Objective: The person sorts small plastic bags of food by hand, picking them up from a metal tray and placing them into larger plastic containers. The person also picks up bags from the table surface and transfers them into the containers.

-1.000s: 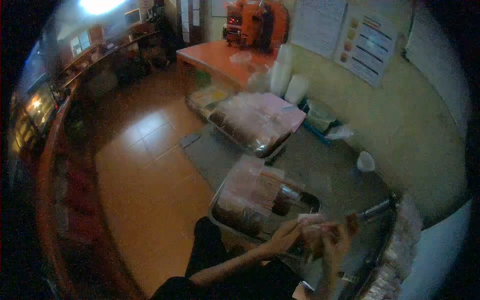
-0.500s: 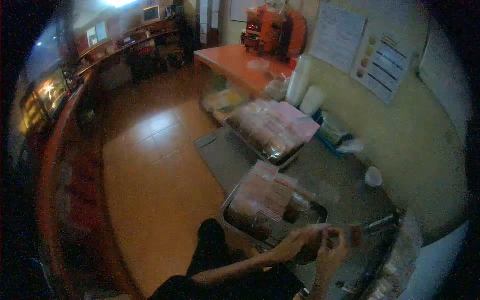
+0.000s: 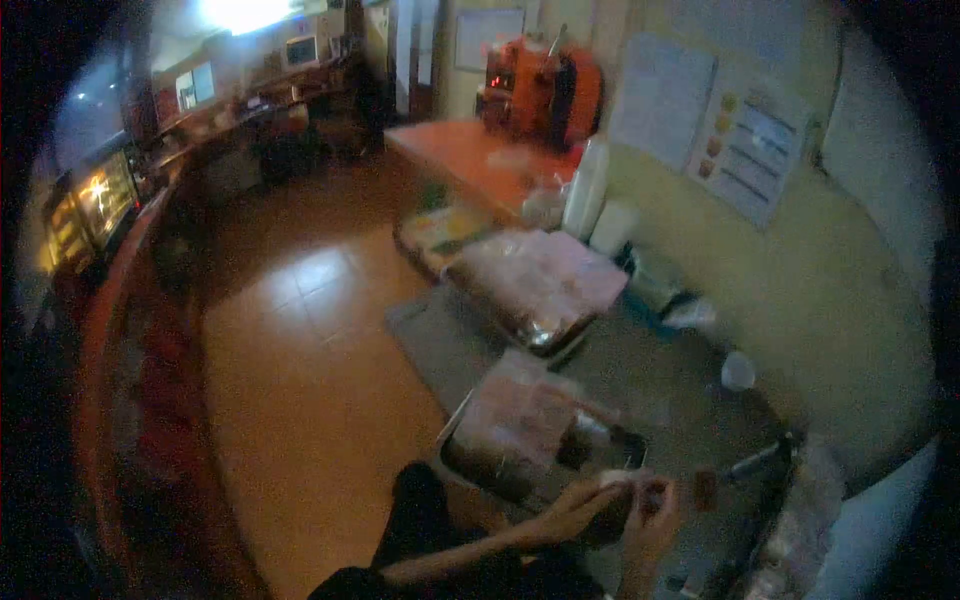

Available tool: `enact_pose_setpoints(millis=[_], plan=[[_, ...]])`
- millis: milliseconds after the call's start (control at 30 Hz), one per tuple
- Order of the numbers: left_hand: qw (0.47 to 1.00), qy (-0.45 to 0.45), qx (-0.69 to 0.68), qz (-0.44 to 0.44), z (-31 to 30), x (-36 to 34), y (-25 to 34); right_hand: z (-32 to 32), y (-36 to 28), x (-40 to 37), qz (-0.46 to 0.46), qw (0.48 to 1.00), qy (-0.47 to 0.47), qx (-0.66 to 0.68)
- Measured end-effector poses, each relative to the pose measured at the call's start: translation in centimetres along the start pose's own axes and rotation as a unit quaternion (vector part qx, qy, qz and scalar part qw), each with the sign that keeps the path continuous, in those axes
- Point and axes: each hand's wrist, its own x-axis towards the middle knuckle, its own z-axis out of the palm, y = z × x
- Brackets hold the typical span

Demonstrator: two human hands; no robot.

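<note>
My left hand and my right hand are close together above the near edge of the table. Between their fingertips is a small pale piece that looks like thin plastic; blur hides its exact kind. Fingers of both hands are closed in a pinch. Just beyond the hands lies a dark-rimmed tray with flat clear plastic packets heaped in it. A small reddish-brown item rests on the table right of my right hand.
Farther off, a second tray holds plastic-wrapped packets and pink paper. Along the wall stand stacked white cups, a teal basket and a small white cup. Plastic wrapping lies at right. An orange machine stands on the orange counter.
The view has tilted slightly up, so the trays and table appear lower. Both hands stay together in front of the tray, their fingers still pinched around the pale piece.
</note>
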Motion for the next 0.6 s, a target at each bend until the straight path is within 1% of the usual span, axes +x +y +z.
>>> enact_pose_setpoints(millis=[67, 133, 167, 200, 233, 267, 333, 367, 400, 433, 467, 533, 567, 600], plan=[[0.999, -0.023, -0.03, 0.006, -0.9, 0.6, -6.2, 0.5, 1.2, 0.0, 0.024, 0.999, -0.02, 0.03], [0.996, -0.05, -0.048, 0.059, -3.3, 3.2, -6.0, 1.9, 4.7, 1.4, -0.074, 0.993, -0.012, 0.091], [0.995, -0.057, -0.025, 0.08, -3.8, 3.9, -2.3, 2.6, 7.4, 2.8, -0.123, 0.985, -0.007, 0.119], [0.994, -0.062, -0.01, 0.094, -3.3, 3.4, 1.8, 2.8, 8.6, 3.9, -0.165, 0.976, -0.007, 0.139], [0.993, -0.063, -0.007, 0.099, -2.2, 2.0, 5.4, 2.2, 9.9, 4.2, -0.163, 0.976, -0.043, 0.135], [0.993, -0.061, -0.008, 0.098, -1.0, 0.5, 7.7, 0.8, 7.3, 4.8, -0.143, 0.979, -0.089, 0.116], [0.985, -0.091, 0.051, 0.14, -0.8, 0.6, 6.5, -1.9, 4.1, 5.2, -0.13, 0.973, -0.175, 0.077], [0.969, -0.12, 0.112, 0.183, -2.0, 2.0, 3.4, -3.0, 2.9, 5.3, -0.134, 0.966, -0.213, 0.055], [0.963, -0.128, 0.128, 0.201, -1.9, 1.4, 2.9, -4.0, 2.0, 5.2, -0.142, 0.957, -0.251, 0.032], [0.956, -0.136, 0.142, 0.219, -1.5, 0.8, 3.6, -4.8, 1.3, 5.1, -0.153, 0.946, -0.286, 0.01], [0.961, -0.127, 0.113, 0.217, -1.0, -0.2, 4.6, -5.4, 0.7, 4.8, -0.167, 0.935, -0.312, -0.012], [0.964, -0.162, 0.084, 0.192, -1.2, -0.8, 7.2, -6.3, -0.2, 4.3, -0.19, 0.916, -0.35, -0.049], [0.96, -0.207, 0.082, 0.17, -1.8, -0.5, 7.7, -6.4, -0.5, 4.2, -0.196, 0.912, -0.356, -0.063], [0.958, -0.214, 0.091, 0.169, -1.8, -0.6, 7.4, -6.6, -0.8, 4.0, -0.201, 0.91, -0.355, -0.075]])
